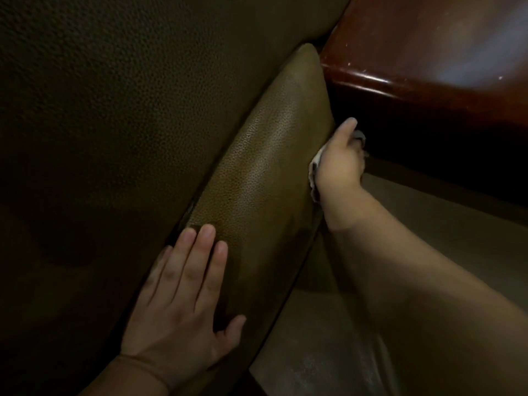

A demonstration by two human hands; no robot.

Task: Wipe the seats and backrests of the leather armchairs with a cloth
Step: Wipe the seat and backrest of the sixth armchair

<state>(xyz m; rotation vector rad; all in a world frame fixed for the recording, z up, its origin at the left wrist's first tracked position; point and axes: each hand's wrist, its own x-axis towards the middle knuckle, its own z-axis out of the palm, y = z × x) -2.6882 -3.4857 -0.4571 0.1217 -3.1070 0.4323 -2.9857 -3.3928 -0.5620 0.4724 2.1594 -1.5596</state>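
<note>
- The person leans in close over a leather armchair, and the olive-brown backrest [120, 115] fills the left side of the view, dim and pebbled in grain.
- A leather cushion [265, 172] stands tilted on edge against that backrest, its upper corner reaching toward the polished wooden armrest [428, 52] at the top right.
- The left hand [183, 304] lies flat on the lower end of the cushion, fingers straight and close together, thumb spread out to the side; it presses the leather and holds nothing.
- Its fingertips reach the seam where the cushion meets the backrest.
- The right hand [341, 161] is at the cushion's right edge, just under the armrest, with the forearm running down to the bottom right corner of the view.
- That hand grips a pale cloth [314, 170], bunched under the palm; the thumb points up along the cushion's edge and the fingers curl round the cloth on the far side, partly hidden in shadow.
- A strip of the cloth shows between the palm and the cushion's edge, touching the leather, and another bit peeks out by the fingers.
- Below the right forearm lies the lighter seat surface [328, 352], with a faint sheen.
- The gap under the armrest is too dark to make out.
</note>
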